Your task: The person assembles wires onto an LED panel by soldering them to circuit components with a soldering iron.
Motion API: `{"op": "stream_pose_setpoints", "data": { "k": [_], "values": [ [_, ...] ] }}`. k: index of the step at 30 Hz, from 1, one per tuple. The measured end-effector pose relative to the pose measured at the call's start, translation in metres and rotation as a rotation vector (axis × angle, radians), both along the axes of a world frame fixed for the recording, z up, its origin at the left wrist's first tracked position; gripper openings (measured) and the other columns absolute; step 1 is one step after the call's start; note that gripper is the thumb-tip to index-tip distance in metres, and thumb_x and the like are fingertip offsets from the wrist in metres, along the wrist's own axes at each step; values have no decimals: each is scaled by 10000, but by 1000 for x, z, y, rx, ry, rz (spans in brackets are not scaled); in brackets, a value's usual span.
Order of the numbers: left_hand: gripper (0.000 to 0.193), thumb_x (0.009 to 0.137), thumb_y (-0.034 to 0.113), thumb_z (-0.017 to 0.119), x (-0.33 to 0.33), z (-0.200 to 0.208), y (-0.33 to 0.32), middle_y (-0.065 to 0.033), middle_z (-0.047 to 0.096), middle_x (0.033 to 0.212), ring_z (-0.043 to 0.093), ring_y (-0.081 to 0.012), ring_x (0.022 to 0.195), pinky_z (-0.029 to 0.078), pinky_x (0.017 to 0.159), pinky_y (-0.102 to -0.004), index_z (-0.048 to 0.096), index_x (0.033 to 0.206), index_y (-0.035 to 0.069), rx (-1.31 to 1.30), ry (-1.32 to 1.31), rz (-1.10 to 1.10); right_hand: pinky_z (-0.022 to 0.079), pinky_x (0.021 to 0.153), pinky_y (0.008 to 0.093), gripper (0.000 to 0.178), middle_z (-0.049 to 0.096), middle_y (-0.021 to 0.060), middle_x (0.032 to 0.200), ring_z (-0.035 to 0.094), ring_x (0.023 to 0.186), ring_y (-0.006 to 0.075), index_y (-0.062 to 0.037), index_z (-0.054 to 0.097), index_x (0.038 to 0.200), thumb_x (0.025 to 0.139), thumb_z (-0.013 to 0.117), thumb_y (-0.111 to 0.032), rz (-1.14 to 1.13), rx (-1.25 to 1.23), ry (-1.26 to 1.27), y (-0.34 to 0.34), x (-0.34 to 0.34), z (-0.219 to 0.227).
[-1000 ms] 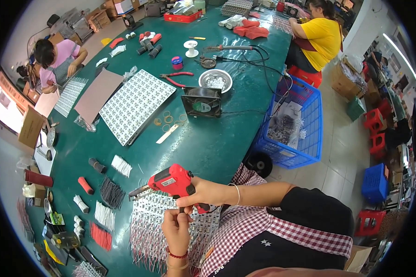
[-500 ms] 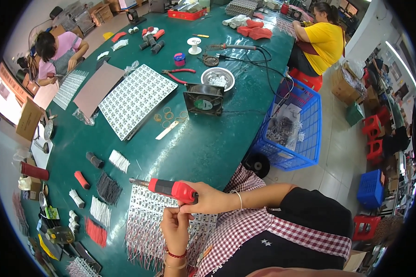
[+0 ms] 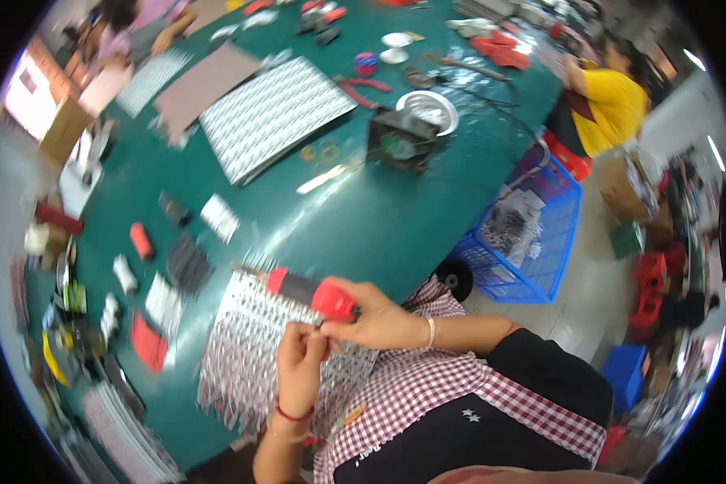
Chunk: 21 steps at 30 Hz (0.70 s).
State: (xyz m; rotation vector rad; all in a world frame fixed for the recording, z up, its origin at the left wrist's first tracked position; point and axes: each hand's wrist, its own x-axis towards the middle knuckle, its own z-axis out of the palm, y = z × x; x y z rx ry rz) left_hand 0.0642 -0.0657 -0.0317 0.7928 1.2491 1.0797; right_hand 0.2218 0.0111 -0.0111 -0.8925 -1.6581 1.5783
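Observation:
My right hand [image 3: 379, 319] grips a red and black power screwdriver [image 3: 310, 293] that lies nearly flat, its tip pointing left over a silvery panel of small parts [image 3: 254, 355] at the near edge of the green table [image 3: 363, 218]. My left hand [image 3: 300, 363] sits just below the tool, fingers pinched together on the panel; what it pinches is too small to tell. A red band circles the left wrist and a thin bracelet the right.
Small red, black and white bundles [image 3: 165, 278] lie left of the panel. A large patterned sheet [image 3: 274, 113], a black fan [image 3: 403, 139] and a white dish [image 3: 429, 106] sit further back. A blue basket [image 3: 524, 238] stands right of the table. A person in yellow [image 3: 613, 101] sits beyond.
The view has shifted closer and tilted. The screwdriver has dropped from tilted up to nearly flat over the panel, and my left hand has risen to meet it.

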Motion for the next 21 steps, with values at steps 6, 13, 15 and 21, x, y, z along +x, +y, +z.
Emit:
{"op": "stream_pose_setpoints", "data": {
  "k": [6,13,15,21],
  "values": [
    [66,982,58,521,-1,-1,0,-85,670,779,609,-112,704,472,620,-240,503,1012,2,-4,12,43,527,725,267,452,680,34,860,645,786,95,-14,546,1198,801,758,-63,-67,-205,-94,-6,5,-15],
    [81,933,43,594,0,7,0,-106,717,775,695,-133,697,535,619,-263,622,953,-30,134,356,-8,524,700,241,269,674,10,857,640,769,85,-27,640,1017,789,782,-17,-66,-172,-207,-9,6,-3],
    [75,917,33,604,1,8,-2,-109,721,779,705,-160,685,538,616,-268,629,947,-31,183,379,23,529,680,241,204,674,11,862,640,761,83,-20,654,956,795,777,0,-135,-239,-120,-10,1,0],
    [70,886,44,615,0,7,-6,-156,689,728,680,-217,597,509,541,-324,621,911,-21,232,354,105,512,656,231,191,664,-4,862,627,751,68,-32,656,953,801,760,18,-118,-189,-75,-14,-3,0]
  ]
}}
